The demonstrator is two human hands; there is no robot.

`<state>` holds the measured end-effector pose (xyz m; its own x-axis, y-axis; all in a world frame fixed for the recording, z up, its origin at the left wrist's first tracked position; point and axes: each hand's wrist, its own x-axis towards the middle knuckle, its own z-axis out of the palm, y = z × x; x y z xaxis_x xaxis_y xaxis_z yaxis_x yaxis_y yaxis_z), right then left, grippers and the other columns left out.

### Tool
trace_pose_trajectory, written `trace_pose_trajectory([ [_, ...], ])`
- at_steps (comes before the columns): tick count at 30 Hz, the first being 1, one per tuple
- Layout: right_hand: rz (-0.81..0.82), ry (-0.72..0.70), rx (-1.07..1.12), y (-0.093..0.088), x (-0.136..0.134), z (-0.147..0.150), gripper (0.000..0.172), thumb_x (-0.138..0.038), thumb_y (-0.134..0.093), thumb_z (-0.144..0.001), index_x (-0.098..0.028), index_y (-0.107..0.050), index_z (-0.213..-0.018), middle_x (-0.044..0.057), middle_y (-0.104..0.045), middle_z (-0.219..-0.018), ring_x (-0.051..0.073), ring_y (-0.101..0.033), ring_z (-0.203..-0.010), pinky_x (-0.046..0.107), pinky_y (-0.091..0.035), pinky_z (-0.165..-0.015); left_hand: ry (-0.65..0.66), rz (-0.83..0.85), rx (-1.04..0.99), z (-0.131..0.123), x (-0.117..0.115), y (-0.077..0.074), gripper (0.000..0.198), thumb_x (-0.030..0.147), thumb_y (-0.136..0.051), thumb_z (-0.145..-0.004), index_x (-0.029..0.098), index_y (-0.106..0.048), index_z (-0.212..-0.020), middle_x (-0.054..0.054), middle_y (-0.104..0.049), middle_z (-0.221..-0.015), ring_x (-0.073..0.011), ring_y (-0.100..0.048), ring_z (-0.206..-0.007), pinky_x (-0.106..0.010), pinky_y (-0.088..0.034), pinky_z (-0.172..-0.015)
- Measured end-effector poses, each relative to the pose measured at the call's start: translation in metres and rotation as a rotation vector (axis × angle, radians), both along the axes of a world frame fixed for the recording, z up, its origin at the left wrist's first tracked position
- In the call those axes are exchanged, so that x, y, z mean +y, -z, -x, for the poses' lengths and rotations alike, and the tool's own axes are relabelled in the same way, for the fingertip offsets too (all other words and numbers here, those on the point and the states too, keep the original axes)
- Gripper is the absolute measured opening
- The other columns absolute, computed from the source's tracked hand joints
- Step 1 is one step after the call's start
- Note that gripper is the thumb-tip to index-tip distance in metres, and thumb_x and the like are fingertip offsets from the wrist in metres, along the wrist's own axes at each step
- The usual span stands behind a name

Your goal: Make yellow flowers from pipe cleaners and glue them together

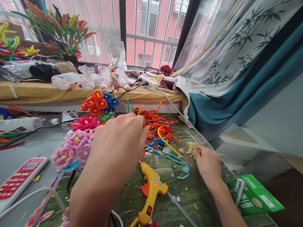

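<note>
My left hand (117,144) reaches forward over the table, fingers pinched at a pile of orange, blue and yellow pipe cleaners (159,127); what the fingertips hold is hidden. My right hand (207,165) rests near the table's right edge with fingers closed on a small pale yellow fuzzy piece (191,149). A yellow glue gun (150,195) lies between the two hands. Pink pipe-cleaner flowers (73,148) lie left of my left hand.
Orange and blue pipe-cleaner flowers (99,102) stand behind. A red and white remote (16,180) lies at left. A green box (254,196) hangs off the right edge. A power strip (148,82), plastic bottles and a flower vase (69,58) line the windowsill. Curtains hang at right.
</note>
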<state>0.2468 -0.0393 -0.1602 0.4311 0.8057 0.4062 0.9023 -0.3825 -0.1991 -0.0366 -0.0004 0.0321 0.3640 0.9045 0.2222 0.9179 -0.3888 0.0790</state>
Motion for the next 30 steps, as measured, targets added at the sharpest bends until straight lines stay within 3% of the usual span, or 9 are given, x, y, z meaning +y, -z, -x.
trace_pose_trajectory([
  [13,-0.011,0.04,0.046,-0.009,-0.003,0.007,0.021,-0.017,-0.056,-0.089,-0.013,-0.076,-0.093,0.016,-0.076,-0.085,0.028,-0.066,-0.071,0.033,-0.036,-0.06,-0.002,0.015,0.048,0.005,0.004,0.008,0.025,0.039,-0.052,-0.097,0.027,-0.074,-0.097,-0.002,-0.076,-0.102,-0.0319,-0.072,-0.096,-0.039,-0.05,-0.068],
  [18,-0.138,0.131,0.142,-0.02,-0.005,0.012,0.037,-0.034,-0.045,-0.096,-0.011,-0.074,-0.096,0.019,-0.076,-0.083,0.029,-0.065,-0.065,0.033,-0.033,-0.058,0.011,0.013,0.057,0.005,0.004,0.007,0.024,0.036,-0.051,-0.097,0.027,-0.074,-0.097,-0.003,-0.076,-0.1,-0.0323,-0.072,-0.097,-0.04,-0.05,-0.072],
  [25,0.011,-0.193,0.442,-0.022,-0.002,0.023,0.05,-0.053,-0.054,-0.086,-0.02,-0.064,-0.05,0.003,-0.06,-0.04,0.022,-0.062,-0.046,0.029,-0.042,-0.055,-0.013,0.047,0.176,0.002,0.004,0.003,0.026,0.026,-0.048,-0.096,0.022,-0.066,-0.078,-0.005,-0.072,-0.084,-0.0312,-0.072,-0.084,-0.033,-0.036,-0.055],
  [30,0.095,-0.39,0.56,-0.019,-0.001,0.027,0.035,-0.048,-0.063,-0.078,-0.019,-0.071,-0.06,0.003,-0.066,-0.046,0.025,-0.072,-0.064,0.027,-0.048,-0.059,0.007,0.084,0.207,0.004,0.004,0.008,0.028,0.028,-0.045,-0.096,0.022,-0.063,-0.077,-0.006,-0.07,-0.079,-0.0296,-0.07,-0.076,-0.032,-0.028,-0.051],
])
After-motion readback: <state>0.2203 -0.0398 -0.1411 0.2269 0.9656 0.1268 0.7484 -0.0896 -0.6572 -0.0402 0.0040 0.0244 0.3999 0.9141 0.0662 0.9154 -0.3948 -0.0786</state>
